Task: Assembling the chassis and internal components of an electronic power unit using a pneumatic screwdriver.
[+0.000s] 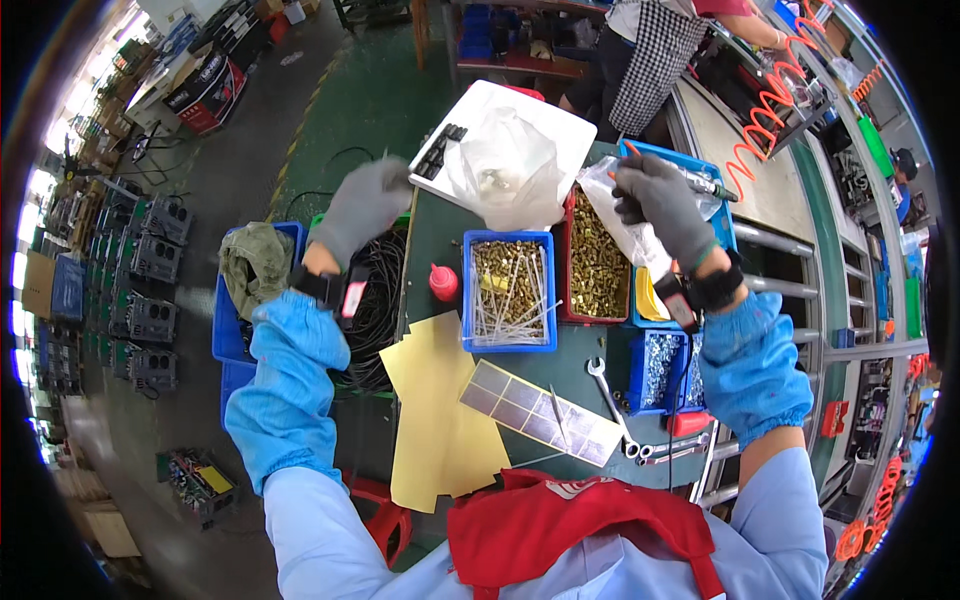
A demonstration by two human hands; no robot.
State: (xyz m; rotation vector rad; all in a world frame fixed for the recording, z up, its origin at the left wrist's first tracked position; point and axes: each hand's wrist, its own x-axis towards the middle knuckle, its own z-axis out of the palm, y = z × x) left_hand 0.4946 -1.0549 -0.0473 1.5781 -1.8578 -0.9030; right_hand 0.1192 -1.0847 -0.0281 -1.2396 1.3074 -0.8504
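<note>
My left hand (365,210), in a grey glove, is at the left edge of a white foam tray (567,130); its fingertips are blurred, and I cannot tell whether they touch it. Black parts (438,152) and a clear plastic bag (515,165) lie in the tray. My right hand (662,205), gloved too, hovers by a red bin (570,262) of brass-coloured fittings (600,265). Its fingers are curled closed round something I cannot make out, with a bit of orange at the fingertips. Just beyond it is an air tool (712,187) on a coiled orange hose.
A blue bin (508,348) holds fittings and white cable ties. Nearby are a red bottle (443,282), yellow paper (445,420), a label sheet (540,410), wrenches (610,395) and blue screw bins (650,408). Black cables (375,300) fill a crate at left. A co-worker (650,60) stands beyond.
</note>
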